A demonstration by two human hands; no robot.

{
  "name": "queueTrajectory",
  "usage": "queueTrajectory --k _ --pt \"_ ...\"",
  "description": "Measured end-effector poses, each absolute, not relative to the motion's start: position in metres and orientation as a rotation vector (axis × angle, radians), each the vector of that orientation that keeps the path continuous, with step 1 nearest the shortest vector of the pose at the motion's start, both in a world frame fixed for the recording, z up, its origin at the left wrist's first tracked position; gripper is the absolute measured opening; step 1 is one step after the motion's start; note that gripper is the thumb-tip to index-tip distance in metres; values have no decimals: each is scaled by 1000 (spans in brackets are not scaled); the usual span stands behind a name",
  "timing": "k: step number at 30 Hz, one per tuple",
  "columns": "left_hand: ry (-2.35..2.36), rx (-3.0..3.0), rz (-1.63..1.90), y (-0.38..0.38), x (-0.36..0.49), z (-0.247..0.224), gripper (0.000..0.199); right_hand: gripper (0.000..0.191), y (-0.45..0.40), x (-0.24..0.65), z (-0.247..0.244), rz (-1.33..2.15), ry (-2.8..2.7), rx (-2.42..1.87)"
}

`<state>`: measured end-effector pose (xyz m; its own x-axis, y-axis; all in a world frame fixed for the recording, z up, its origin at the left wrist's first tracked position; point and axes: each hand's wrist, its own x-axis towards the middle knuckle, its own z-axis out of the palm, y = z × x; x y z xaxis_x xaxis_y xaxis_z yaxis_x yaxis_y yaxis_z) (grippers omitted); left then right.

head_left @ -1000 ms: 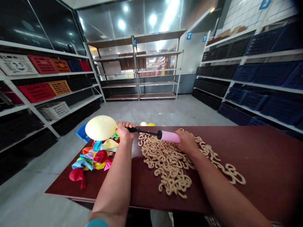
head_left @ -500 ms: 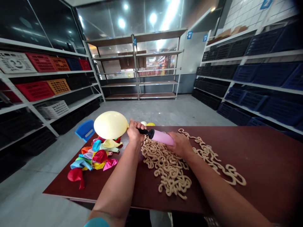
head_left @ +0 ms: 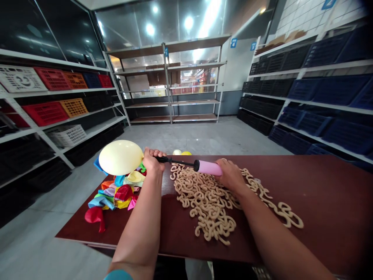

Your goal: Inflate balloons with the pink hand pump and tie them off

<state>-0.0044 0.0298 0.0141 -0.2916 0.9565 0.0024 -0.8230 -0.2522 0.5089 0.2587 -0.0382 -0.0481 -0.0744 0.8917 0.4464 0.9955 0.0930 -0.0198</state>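
Observation:
A pale yellow balloon (head_left: 121, 157), partly or fully inflated, hangs off the black nozzle end of a balloon pump. My left hand (head_left: 154, 160) is closed around the balloon's neck and that nozzle end. Wrapped round the far end of the pump's pink barrel (head_left: 208, 168) is my right hand (head_left: 230, 175). Between the hands a thin black rod shows, drawn out of the barrel. Below the balloon lies a pile of limp coloured balloons (head_left: 116, 194). Under the pump spreads a heap of beige curled, puffed pieces (head_left: 204, 202).
The dark red table (head_left: 320, 194) carries everything. Two inflated balloons, one whitish (head_left: 176, 152) and one yellow (head_left: 186, 153), show past its far edge. A blue chair (head_left: 100, 165) stands at the left. Shelves with crates (head_left: 46, 112) line both sides; a metal rack (head_left: 169, 77) stands behind.
My left hand and the balloon have moved left, my right hand slightly right. The pump has lengthened, exposing the rod between nozzle end and pink barrel.

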Motion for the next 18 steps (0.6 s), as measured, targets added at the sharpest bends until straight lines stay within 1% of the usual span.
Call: queueTrajectory --k 5,11,14,18 --pt "467 432 1736 24 23 6 43 37 -39 247 -51 -419 -2054 -1704" --pt "469 446 1652 16 46 3 44 38 -42 235 -51 -407 -2089 -1592" --pt "471 452 1665 17 44 3 43 38 -41 234 -50 -392 -2094 -1599" --pt "482 445 1731 24 26 6 41 37 -38 241 -47 -423 -2078 -1721"
